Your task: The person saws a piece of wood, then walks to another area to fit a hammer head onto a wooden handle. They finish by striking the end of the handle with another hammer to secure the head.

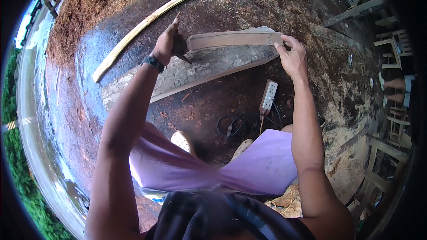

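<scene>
My right hand (293, 57) pinches the right end of a short, slightly curved wooden piece (231, 40), thumb and fingers at its tip. That piece lies along the upper edge of a long rough grey plank (209, 65) with a pale sawn edge. Close to the piece's left end, my left hand (166, 43) is raised over the plank, a dark watch (154, 63) on its wrist. A thin brown stick, perhaps a pencil, pokes out past its fingertips. A dark shape below its palm is too shadowed to make out.
A long curved pale strip of wood (167, 8) lies beyond the plank. Wood shavings (95, 6) are heaped at upper left. Near my feet are a power strip (268, 95) and coiled black cable (235, 126). Wooden frames (391, 53) and another person's legs (395, 84) are at right.
</scene>
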### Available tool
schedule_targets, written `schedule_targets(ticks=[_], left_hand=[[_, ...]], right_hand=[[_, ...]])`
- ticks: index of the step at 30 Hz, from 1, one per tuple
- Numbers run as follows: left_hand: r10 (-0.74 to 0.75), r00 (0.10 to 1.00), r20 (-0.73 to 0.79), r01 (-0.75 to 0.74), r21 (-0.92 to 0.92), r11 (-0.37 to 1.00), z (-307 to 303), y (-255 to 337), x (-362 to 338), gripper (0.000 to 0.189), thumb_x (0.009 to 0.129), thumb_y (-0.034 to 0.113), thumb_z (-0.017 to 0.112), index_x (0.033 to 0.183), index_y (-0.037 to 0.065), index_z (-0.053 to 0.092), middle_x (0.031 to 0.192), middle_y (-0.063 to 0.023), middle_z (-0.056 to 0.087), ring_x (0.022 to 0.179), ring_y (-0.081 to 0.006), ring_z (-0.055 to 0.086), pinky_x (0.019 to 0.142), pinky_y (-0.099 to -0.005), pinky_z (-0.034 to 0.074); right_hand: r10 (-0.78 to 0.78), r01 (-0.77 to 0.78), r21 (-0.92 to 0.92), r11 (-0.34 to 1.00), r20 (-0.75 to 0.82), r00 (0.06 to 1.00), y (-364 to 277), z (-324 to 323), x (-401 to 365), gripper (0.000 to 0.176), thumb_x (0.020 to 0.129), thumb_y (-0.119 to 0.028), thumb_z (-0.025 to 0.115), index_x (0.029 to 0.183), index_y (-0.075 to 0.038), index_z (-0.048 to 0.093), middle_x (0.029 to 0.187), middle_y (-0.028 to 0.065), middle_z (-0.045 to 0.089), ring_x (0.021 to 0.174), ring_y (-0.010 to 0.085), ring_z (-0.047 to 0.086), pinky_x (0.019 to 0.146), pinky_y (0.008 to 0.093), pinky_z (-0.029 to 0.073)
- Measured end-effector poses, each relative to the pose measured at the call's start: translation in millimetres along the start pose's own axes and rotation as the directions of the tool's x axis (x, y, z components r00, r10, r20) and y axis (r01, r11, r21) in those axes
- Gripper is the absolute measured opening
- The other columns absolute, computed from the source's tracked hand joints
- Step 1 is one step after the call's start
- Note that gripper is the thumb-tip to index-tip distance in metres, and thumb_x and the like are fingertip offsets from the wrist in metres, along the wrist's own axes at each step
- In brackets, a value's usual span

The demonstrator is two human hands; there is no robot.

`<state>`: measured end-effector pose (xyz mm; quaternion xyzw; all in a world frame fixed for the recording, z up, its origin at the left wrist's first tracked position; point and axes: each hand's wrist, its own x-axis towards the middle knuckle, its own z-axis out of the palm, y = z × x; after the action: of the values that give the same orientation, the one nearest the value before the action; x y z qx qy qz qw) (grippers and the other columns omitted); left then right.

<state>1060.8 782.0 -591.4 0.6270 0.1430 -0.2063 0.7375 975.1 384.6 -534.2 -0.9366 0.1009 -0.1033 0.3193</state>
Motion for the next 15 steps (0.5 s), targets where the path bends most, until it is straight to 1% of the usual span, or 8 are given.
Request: schedule_targets(ticks=[4, 6, 7, 9, 10, 12, 13, 15], left_hand=[[-0.027, 0.999, 0.025, 0.027, -0.001, 1.000, -1.1, 0.1, -0.4, 0.070, 0.092, 0.069, 0.062, 0.101, -0.001, 0.060, 0.080, -0.0135, 0.065, 0.068, -0.0274, 0.068, 0.063, -0.0404, 0.058], [-0.016, 1.000, 0.005, 0.016, 0.032, 0.999, 1.4, 0.6, -1.7, 0.069, 0.093, 0.068, 0.061, 0.097, 0.000, 0.062, 0.078, -0.0131, 0.065, 0.067, -0.0268, 0.067, 0.063, -0.0395, 0.058], [-0.014, 1.000, 0.006, 0.014, 0.032, 0.999, 4.4, 4.3, -5.7, 0.069, 0.093, 0.068, 0.061, 0.097, 0.000, 0.062, 0.078, -0.0131, 0.065, 0.067, -0.0268, 0.067, 0.063, -0.0395, 0.058], [-0.062, 0.998, 0.010, 0.061, 0.065, 0.996, 8.6, 11.3, -14.8, 0.049, 0.098, 0.053, 0.065, 0.084, 0.006, 0.061, 0.075, -0.0087, 0.063, 0.069, -0.0230, 0.067, 0.067, -0.0388, 0.059], [-0.062, 0.998, 0.008, 0.061, 0.066, 0.996, 7.5, 9.5, -12.8, 0.049, 0.098, 0.053, 0.065, 0.084, 0.006, 0.061, 0.075, -0.0087, 0.063, 0.069, -0.0230, 0.067, 0.067, -0.0388, 0.059], [0.006, 1.000, 0.017, -0.009, 0.189, 0.982, 6.6, 4.5, -8.8, 0.037, 0.094, 0.037, 0.074, 0.092, 0.000, 0.067, 0.081, -0.0116, 0.068, 0.072, -0.0230, 0.070, 0.068, -0.0379, 0.060], [0.004, 1.000, 0.018, -0.007, 0.189, 0.982, 6.7, 5.4, -10.2, 0.037, 0.094, 0.037, 0.074, 0.092, 0.000, 0.067, 0.081, -0.0116, 0.068, 0.072, -0.0230, 0.070, 0.068, -0.0379, 0.060], [-0.013, 0.999, 0.046, 0.003, 0.213, 0.977, 6.3, 8.1, -13.3, 0.029, 0.091, 0.023, 0.078, 0.100, -0.003, 0.070, 0.084, -0.0120, 0.070, 0.074, -0.0223, 0.071, 0.071, -0.0371, 0.061]], right_hand=[[0.014, -0.014, -0.002, 1.000, 0.018, 1.000, -4.1, -3.1, -0.3, 0.043, 0.087, -0.029, 0.076, 0.122, -0.003, 0.071, 0.127, 0.0219, 0.069, 0.121, 0.0374, 0.065, 0.105, 0.0439, 0.050], [0.011, -0.011, -0.001, 1.000, 0.016, 1.000, -4.6, -3.1, -1.8, 0.044, 0.088, -0.029, 0.076, 0.122, -0.003, 0.071, 0.127, 0.0222, 0.069, 0.121, 0.0376, 0.065, 0.105, 0.0441, 0.050], [0.006, -0.006, 0.003, 1.000, 0.014, 1.000, -4.9, -2.8, -1.7, 0.044, 0.088, -0.029, 0.076, 0.123, -0.003, 0.071, 0.127, 0.0224, 0.069, 0.122, 0.0377, 0.064, 0.106, 0.0443, 0.050], [-0.001, 0.001, 0.005, 1.000, 0.015, 1.000, -3.7, -2.5, -1.7, 0.044, 0.088, -0.029, 0.076, 0.123, -0.003, 0.071, 0.128, 0.0226, 0.069, 0.122, 0.0378, 0.064, 0.106, 0.0443, 0.050], [-0.006, 0.006, 0.006, 1.000, 0.016, 1.000, -3.4, -1.8, -1.9, 0.044, 0.088, -0.029, 0.076, 0.123, -0.003, 0.071, 0.128, 0.0227, 0.069, 0.122, 0.0380, 0.064, 0.106, 0.0444, 0.049], [-0.004, 0.004, 0.000, 1.000, 0.024, 1.000, -3.8, -0.4, -1.4, 0.044, 0.088, -0.029, 0.076, 0.123, -0.003, 0.071, 0.128, 0.0227, 0.069, 0.123, 0.0380, 0.064, 0.106, 0.0443, 0.049], [-0.002, 0.002, -0.008, 1.000, 0.029, 1.000, -3.7, -0.5, -0.8, 0.044, 0.088, -0.028, 0.076, 0.123, -0.003, 0.071, 0.128, 0.0226, 0.069, 0.123, 0.0380, 0.064, 0.106, 0.0443, 0.049], [-0.007, 0.007, -0.003, 1.000, 0.028, 1.000, -2.1, 0.7, -1.0, 0.044, 0.088, -0.028, 0.076, 0.123, -0.003, 0.071, 0.128, 0.0226, 0.069, 0.123, 0.0380, 0.064, 0.106, 0.0442, 0.049]])
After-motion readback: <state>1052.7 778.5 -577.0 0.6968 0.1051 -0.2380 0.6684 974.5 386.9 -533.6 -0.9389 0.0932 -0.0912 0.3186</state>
